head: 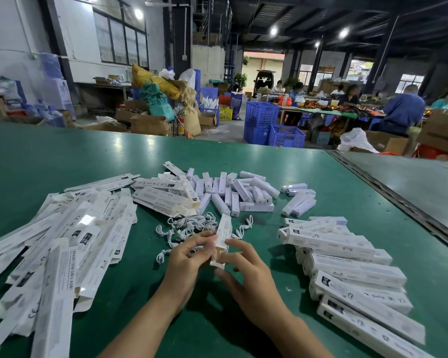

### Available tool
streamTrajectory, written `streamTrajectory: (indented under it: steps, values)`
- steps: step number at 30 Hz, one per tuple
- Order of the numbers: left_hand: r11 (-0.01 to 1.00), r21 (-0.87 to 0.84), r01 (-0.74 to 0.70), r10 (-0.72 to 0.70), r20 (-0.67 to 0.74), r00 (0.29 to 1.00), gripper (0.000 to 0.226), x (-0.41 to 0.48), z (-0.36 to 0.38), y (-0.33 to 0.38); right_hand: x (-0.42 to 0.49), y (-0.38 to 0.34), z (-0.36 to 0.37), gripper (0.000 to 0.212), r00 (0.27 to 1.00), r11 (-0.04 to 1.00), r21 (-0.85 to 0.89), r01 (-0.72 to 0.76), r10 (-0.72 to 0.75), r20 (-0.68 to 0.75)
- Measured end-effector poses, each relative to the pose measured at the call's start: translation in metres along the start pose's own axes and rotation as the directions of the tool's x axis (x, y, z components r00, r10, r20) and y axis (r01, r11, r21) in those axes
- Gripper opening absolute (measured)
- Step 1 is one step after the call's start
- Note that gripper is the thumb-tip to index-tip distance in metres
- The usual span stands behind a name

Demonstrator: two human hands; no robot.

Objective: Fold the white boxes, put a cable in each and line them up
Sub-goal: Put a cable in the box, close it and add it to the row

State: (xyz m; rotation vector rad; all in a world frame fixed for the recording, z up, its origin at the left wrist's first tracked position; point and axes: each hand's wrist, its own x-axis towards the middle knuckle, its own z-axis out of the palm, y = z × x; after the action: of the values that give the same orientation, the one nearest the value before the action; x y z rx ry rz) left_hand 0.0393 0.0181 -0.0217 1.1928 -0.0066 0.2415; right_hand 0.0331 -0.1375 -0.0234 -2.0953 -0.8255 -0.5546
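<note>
A long white box (223, 232) points away from me above the green table (62, 156), its near end open with the flaps loose. My left hand (189, 257) pinches that near end from the left. My right hand (246, 272) holds it from the right, fingers curled at the flaps. Just beyond lies a tangle of white cables (189, 227). Flat unfolded boxes (62, 244) are heaped on the left. Folded long boxes (347, 270) lie side by side and stacked on the right.
A heap of small white boxes (233, 192) lies at the table's middle back. A dark seam (398, 200) splits off a grey table on the right. Beyond the far edge are blue crates (272, 125), cardboard boxes and seated people at another table.
</note>
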Motion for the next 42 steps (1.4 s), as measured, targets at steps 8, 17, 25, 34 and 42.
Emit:
streamTrajectory:
  steps: [8,17,25,34,42]
  values:
    - [1.000,0.017,0.023,-0.024,0.057,0.998,0.019,0.0011,-0.0012,-0.0029,-0.0010,0.0028,0.0023,0.037,0.970,0.970,0.073,-0.230,0.235,-0.064]
    - [0.999,0.044,0.015,-0.021,0.137,0.990,0.025,0.0006,-0.0002,-0.0009,0.0015,0.0021,0.0023,0.022,0.973,0.993,0.067,-0.094,0.105,-0.204]
    - [0.991,0.126,-0.033,0.020,0.097,0.995,0.023,0.0005,0.0024,-0.0009,0.0016,0.0065,0.0041,0.021,0.961,0.979,0.143,-0.148,0.177,-0.214]
    - [0.996,0.092,-0.002,-0.008,0.099,0.995,0.029,0.0008,-0.0005,-0.0057,0.0041,0.0036,-0.0001,0.008,0.966,0.998,-0.013,-0.067,0.062,-0.249]
    - [0.991,0.128,-0.047,0.032,0.121,0.992,0.024,-0.0042,0.0035,0.0011,0.0038,0.0046,0.0009,0.006,0.967,0.999,-0.008,-0.046,0.042,-0.252]
